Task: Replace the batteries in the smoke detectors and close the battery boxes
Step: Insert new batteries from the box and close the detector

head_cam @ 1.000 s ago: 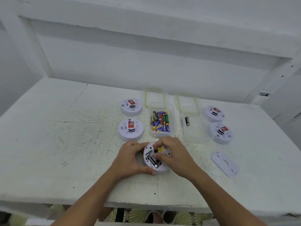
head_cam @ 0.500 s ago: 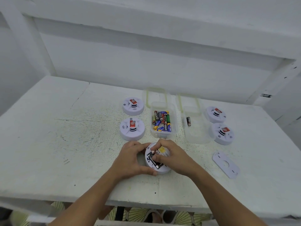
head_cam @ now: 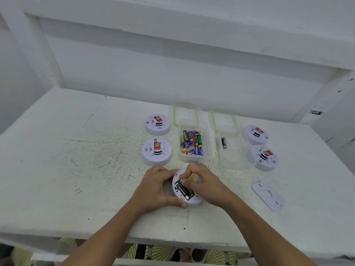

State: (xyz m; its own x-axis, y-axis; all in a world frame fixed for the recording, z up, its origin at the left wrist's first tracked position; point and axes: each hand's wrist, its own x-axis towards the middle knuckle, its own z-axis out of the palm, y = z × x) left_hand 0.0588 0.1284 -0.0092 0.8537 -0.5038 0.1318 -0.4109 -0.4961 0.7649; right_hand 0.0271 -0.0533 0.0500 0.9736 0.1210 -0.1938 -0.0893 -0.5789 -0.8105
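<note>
While the fingers (head_cam: 185,181) of the right hand (head_cam: 205,183) curl in and pinch the far end of a dark battery (head_cam: 184,191) lying in the open bay, the left hand (head_cam: 153,191) wraps thumb and fingers round the left rim of the detector (head_cam: 194,203). It lies back-up close to the front edge of the surface (head_cam: 76,169), about midway along it. I judge the step to be clearing old cells from this unit, since the dark ones in the bay match the lone cell (head_cam: 223,143) in the right box (head_cam: 236,160). Whether this one is going out or in cannot be settled from here. The next move calls for tipping that end up off its contact while the left hand keeps the unit from skidding. The full box (head_cam: 180,156) stands just behind the detector. The cover (head_cam: 268,194) lies toward the front right corner. A left pair of detectors (head_cam: 156,152) and a right pair (head_cam: 263,157) flank the boxes.
</note>
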